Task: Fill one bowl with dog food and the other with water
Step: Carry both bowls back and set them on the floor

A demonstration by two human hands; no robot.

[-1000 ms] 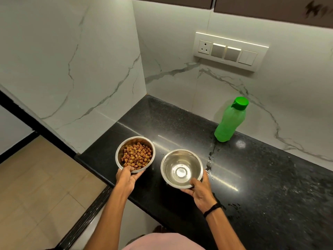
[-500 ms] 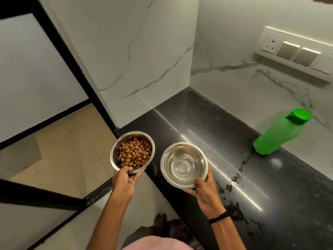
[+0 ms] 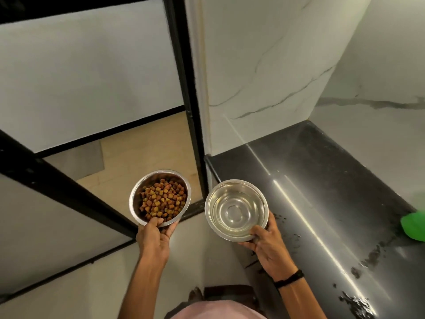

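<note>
My left hand (image 3: 154, 236) grips the near rim of a steel bowl (image 3: 138, 192) filled with brown dog food (image 3: 162, 200); it is held in the air over the floor, left of the counter. In my right hand (image 3: 268, 247) is a second steel bowl (image 3: 236, 209) holding clear water, held at the near rim beside the counter's left end. At the right edge of the view, a green bottle (image 3: 414, 226) shows only in part on the counter.
The black counter (image 3: 322, 180) runs along the right, with water splashes along its front part. White marble walls (image 3: 264, 65) rise behind it. A black door frame (image 3: 184, 88) and a tan tiled floor (image 3: 142, 153) lie to the left.
Both bowls have been lifted off the counter and carried left. The view has swung left, so the bottle has slid to the right edge and the switch panel is out of view.
</note>
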